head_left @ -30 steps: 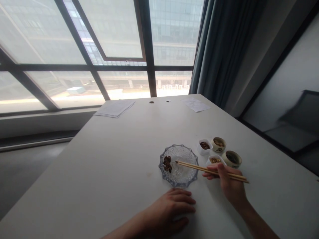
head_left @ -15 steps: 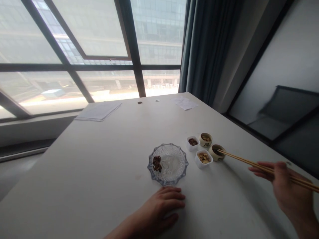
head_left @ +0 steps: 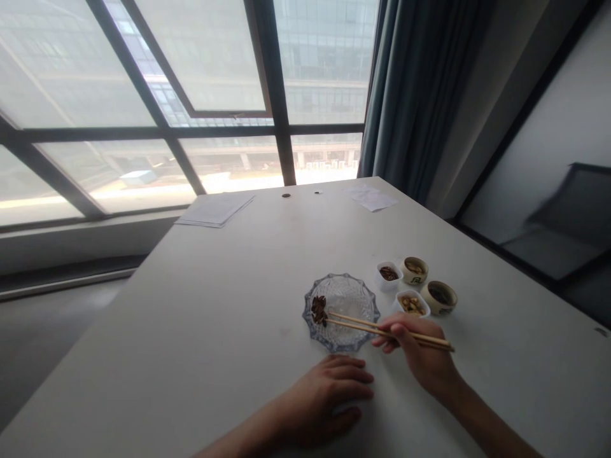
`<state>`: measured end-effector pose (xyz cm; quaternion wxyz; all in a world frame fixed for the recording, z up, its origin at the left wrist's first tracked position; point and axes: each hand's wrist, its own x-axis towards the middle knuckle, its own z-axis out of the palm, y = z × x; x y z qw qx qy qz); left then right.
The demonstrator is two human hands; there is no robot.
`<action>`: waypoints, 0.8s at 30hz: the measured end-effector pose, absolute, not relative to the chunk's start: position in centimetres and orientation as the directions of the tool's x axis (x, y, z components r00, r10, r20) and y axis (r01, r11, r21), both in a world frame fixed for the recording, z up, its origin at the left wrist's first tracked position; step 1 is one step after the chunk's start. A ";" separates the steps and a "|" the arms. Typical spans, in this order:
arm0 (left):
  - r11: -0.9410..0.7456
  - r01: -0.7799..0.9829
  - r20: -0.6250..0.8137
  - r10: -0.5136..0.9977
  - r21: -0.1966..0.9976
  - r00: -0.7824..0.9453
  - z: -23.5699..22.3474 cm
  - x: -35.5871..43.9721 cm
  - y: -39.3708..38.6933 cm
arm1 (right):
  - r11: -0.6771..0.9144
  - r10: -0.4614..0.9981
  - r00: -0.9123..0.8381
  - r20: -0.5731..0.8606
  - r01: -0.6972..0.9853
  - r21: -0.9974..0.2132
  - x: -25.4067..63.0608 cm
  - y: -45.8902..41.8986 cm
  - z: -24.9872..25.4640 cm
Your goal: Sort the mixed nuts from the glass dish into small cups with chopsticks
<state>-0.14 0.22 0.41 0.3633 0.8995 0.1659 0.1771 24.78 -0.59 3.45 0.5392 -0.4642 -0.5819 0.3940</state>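
Observation:
My right hand [head_left: 420, 356] is closed around a pair of wooden chopsticks [head_left: 353, 326]. Their tips are over a scalloped glass plate [head_left: 346, 346], beside a small pile of dark brown pieces [head_left: 319, 310] on its left side. Whether anything is pinched between the tips I cannot make out. My left hand [head_left: 334, 394] lies open on the table, fingers stretched out just below the plate's near rim. Right of the plate stand a white cup of tan pieces [head_left: 411, 304], a white cup of dark pieces [head_left: 389, 273] and two cream-coloured round cups, one nearer [head_left: 446, 308] and one farther [head_left: 416, 278].
Everything stands on a white table [head_left: 214, 318]. At its far side lie a stack of paper [head_left: 217, 208] and some loose sheets [head_left: 372, 198]. Beyond are windows and a dark curtain [head_left: 410, 95]; a dark chair [head_left: 573, 203] shows at the right.
My right hand has carried the chopsticks left, from the nearer cream cup to the dark pieces on the plate. The view has shifted slightly left; my left hand stays by the plate.

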 end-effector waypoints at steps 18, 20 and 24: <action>-0.681 0.167 0.196 0.422 0.713 0.885 0.5 -0.2 0.3 | 0.240 0.758 0.580 0.298 0.176 -0.955 28.7 0.4 5.7; -0.680 0.167 0.195 0.423 0.714 0.885 0.6 -0.2 0.3 | 0.240 0.696 0.638 0.331 0.227 -0.944 30.5 0.7 6.1; -0.680 0.171 0.196 0.427 0.713 0.883 0.6 -0.2 0.2 | 0.211 0.688 0.628 0.364 0.307 -0.928 32.2 1.0 6.5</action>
